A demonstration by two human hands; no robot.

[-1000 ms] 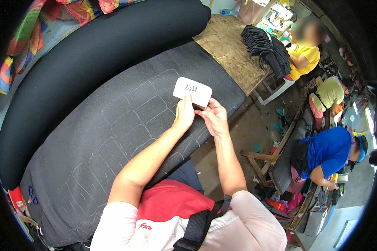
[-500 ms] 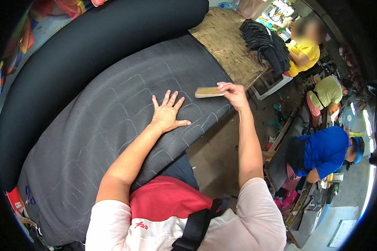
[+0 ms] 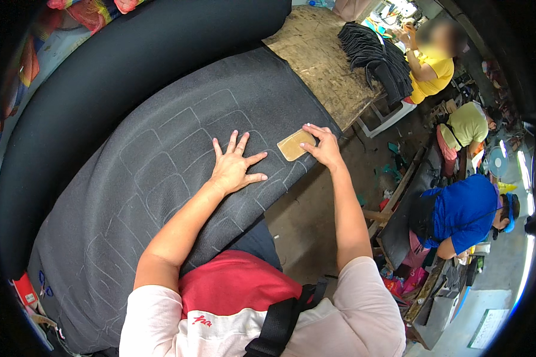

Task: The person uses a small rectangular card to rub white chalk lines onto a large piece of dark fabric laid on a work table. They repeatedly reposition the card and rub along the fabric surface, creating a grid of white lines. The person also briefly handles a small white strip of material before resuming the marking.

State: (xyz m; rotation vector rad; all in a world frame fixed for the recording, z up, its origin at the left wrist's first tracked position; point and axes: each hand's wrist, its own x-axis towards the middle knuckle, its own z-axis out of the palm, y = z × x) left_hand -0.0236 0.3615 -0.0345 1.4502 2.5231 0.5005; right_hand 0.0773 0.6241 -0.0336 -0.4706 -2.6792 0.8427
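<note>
Dark grey fabric covered in pale chalk outlines of rounded shapes lies spread over the table. My left hand rests flat on it, fingers spread wide, holding nothing. To its right, my right hand grips the right end of a tan cardboard template with rounded corners, thumb on top and fingers along its far edge. The template lies flat on or just over the fabric, near the right-hand edge and beside several chalk outlines. Whether its underside touches the cloth everywhere cannot be seen.
A thick black fabric roll runs along the far left. Bare wooden tabletop shows beyond the cloth, with a stack of black pieces on it. Blue-handled scissors lie at lower left. Co-workers sit at right.
My right hand has turned the template from tilted on edge to flat and brought it down toward the fabric, slightly nearer me. My left hand stays spread on the cloth, having shifted little.
</note>
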